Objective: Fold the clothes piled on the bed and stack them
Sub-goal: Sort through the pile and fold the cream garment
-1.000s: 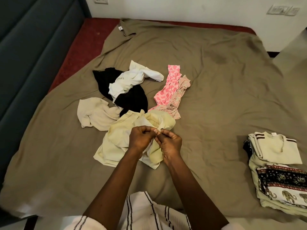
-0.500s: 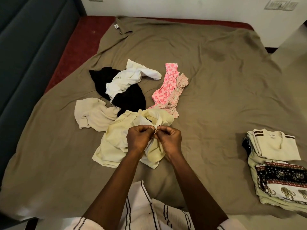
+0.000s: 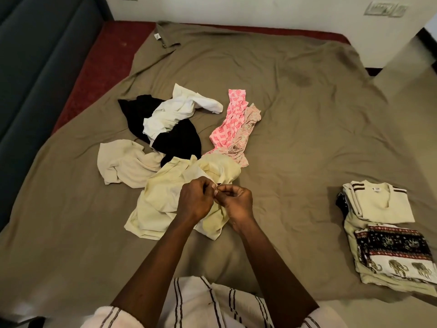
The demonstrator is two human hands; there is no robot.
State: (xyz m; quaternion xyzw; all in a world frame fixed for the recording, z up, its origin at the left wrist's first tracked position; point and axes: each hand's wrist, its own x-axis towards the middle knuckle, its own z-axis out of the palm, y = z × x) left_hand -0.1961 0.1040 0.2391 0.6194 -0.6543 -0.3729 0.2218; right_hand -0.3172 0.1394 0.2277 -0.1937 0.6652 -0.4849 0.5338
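**A:** Where is the garment that the person is working on?

**B:** The pale yellow shirt lies crumpled on the olive bed sheet, directly in front of the person.

**A:** And the hands?

**B:** Both are over the right part of the shirt and touch each other. The left hand has its fingers curled and pinches a small piece of the yellow cloth. The right hand is curled too and pinches the same piece from the other side.

**A:** What lies around the shirt?

**B:** To its left, touching it, is a beige garment. Behind it is a black garment with a white garment on top. Behind it to the right is a pink patterned garment. Well apart to the right stands the folded stack, with an elephant-print piece on top.
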